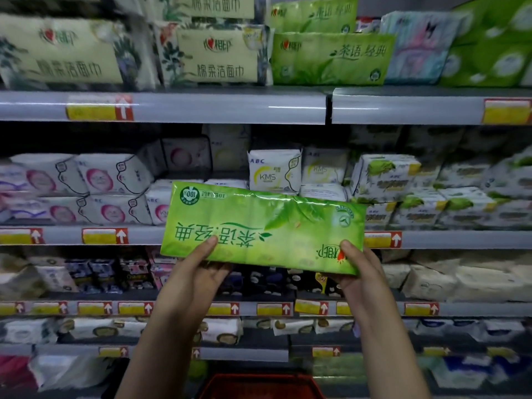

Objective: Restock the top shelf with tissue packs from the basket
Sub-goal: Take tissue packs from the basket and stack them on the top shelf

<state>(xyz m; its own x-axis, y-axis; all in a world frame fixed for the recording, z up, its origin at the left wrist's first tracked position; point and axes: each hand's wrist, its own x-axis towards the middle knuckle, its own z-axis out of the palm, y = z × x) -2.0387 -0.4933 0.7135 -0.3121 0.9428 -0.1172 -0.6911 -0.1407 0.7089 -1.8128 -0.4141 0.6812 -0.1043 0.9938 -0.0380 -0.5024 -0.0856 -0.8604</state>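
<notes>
A green tissue pack (264,223) is held up in front of the shelves with its print upside down. My left hand (198,266) grips its lower left edge, thumb on the front. My right hand (359,269) grips its lower right corner the same way. On the top shelf (184,106), matching green tissue packs (331,57) stand stacked in the middle right. The red basket (260,385) shows at the bottom edge below my arms; its contents are hidden.
Cream packs (216,56) fill the top shelf's left, a pastel pack (417,47) and large green rolls (495,41) its right. Lower shelves hold white pad packs (273,168) and other goods. Price tags line each shelf edge.
</notes>
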